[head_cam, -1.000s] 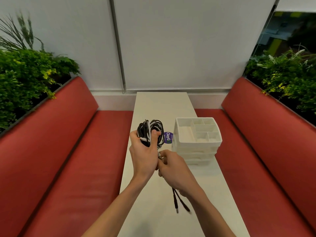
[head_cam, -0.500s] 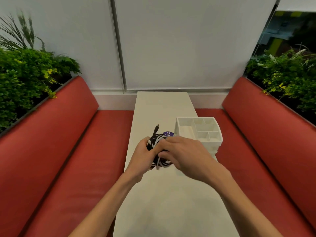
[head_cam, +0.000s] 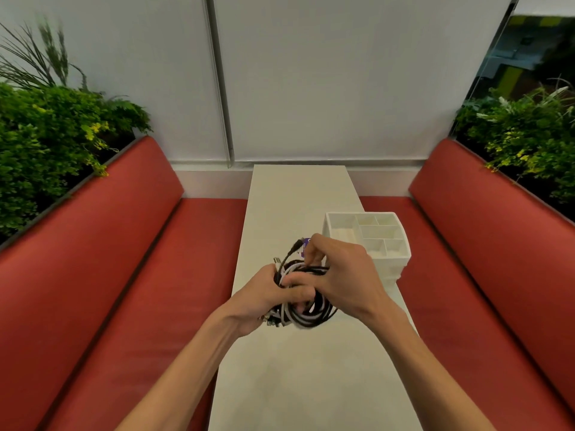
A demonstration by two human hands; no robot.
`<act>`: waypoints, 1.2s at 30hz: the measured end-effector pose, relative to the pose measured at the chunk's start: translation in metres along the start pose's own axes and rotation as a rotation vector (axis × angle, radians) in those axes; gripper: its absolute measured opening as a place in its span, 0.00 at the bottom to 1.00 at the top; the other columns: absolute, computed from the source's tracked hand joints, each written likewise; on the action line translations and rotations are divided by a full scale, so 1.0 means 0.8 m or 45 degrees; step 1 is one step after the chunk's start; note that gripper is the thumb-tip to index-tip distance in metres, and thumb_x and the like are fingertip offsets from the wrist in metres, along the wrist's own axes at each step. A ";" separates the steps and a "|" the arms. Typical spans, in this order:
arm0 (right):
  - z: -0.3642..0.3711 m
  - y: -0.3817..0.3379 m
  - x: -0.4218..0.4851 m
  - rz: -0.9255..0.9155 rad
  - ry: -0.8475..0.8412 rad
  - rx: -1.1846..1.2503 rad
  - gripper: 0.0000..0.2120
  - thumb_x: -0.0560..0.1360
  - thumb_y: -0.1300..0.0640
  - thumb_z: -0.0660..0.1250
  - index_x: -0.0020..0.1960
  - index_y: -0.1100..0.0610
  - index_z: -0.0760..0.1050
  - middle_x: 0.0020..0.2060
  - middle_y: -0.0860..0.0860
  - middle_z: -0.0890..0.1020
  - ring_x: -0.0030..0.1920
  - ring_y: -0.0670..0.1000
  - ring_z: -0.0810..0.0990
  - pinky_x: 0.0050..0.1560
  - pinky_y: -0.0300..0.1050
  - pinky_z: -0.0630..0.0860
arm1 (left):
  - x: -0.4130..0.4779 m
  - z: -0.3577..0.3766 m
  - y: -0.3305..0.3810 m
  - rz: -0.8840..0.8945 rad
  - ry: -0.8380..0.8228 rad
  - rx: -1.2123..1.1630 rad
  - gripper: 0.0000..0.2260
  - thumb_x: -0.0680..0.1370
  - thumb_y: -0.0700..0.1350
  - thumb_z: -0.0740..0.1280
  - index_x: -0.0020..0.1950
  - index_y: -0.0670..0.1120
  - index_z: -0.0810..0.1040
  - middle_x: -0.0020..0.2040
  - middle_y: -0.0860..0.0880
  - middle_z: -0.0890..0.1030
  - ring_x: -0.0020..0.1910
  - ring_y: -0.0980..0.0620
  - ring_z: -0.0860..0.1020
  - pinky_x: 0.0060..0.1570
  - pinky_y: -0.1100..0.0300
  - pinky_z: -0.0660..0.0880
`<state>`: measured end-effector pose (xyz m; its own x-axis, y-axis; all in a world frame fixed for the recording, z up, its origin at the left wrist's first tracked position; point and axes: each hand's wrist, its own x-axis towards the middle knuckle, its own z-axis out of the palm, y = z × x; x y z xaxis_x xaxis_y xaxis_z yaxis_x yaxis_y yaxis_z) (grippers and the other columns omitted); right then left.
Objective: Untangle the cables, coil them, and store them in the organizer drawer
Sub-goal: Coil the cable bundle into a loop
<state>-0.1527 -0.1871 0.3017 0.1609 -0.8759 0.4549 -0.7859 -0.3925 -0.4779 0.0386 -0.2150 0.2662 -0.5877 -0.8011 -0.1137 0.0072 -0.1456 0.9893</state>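
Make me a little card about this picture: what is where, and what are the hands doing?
Place: white table between red benches
Left hand: grips the cable bundle from the left
Right hand: fingers curled onto the top of the bundle
Cables: black and white, looped together, held just above the table
Organizer: white, on the table to the right, no cables in its top compartments
Plants: green, behind both benches
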 end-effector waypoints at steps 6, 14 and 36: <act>-0.027 0.002 0.009 -0.019 -0.376 -0.476 0.32 0.70 0.16 0.54 0.54 0.44 0.60 0.41 0.41 0.80 0.39 0.52 0.80 0.34 0.48 0.71 | -0.001 -0.009 0.006 -0.277 -0.280 0.170 0.08 0.78 0.43 0.78 0.47 0.44 0.80 0.37 0.41 0.75 0.34 0.47 0.75 0.33 0.57 0.70; -0.047 0.017 0.020 -0.224 -0.667 -0.186 0.21 0.82 0.32 0.60 0.59 0.45 0.82 0.49 0.43 0.75 0.48 0.48 0.78 0.50 0.53 0.78 | 0.000 -0.015 0.019 -0.511 -0.460 0.118 0.12 0.78 0.34 0.72 0.40 0.46 0.73 0.31 0.46 0.65 0.29 0.50 0.72 0.38 0.47 0.52; 0.071 0.001 -0.069 0.658 -0.211 1.688 0.14 0.86 0.64 0.61 0.61 0.63 0.86 0.56 0.62 0.88 0.58 0.57 0.87 0.63 0.52 0.81 | -0.005 -0.022 0.050 -0.327 -0.316 -0.061 0.18 0.78 0.49 0.78 0.53 0.37 0.76 0.31 0.46 0.72 0.30 0.51 0.74 0.31 0.59 0.72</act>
<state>-0.1283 -0.1556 0.2333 0.1729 -0.9845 -0.0304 0.3366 0.0881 -0.9375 0.0555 -0.2275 0.3050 -0.7538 -0.5703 -0.3264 -0.1318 -0.3554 0.9254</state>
